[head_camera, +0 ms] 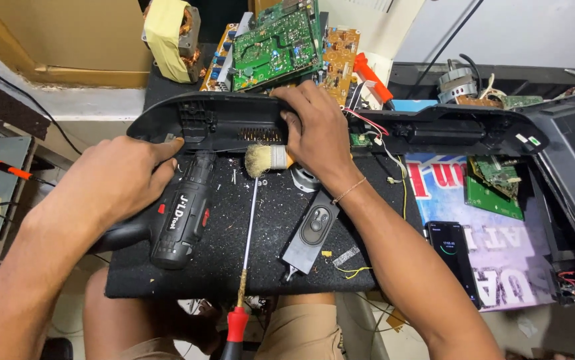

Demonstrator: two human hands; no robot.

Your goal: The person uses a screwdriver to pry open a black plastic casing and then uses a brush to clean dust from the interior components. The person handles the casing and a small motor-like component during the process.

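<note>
Two hands: left hand (pixel 117 180) wraps one black drill (pixel 184 217); right hand (pixel 314 133) grips one brush (pixel 267 159) against black plastic housing (pixel 234 120). One red-handled screwdriver (pixel 244 267), one speaker (pixel 311 230), one phone (pixel 453 257). Purple printed sheet (pixel 501 253) on right.

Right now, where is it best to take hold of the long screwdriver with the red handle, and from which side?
Grip the screwdriver by its red handle, coming from the near edge of the black mat. The handle overhangs that edge, so fingers can probably wrap it freely. The thin shaft lies flat, its tip near the brush by the right hand. The left hand rests on the cordless drill.
</note>
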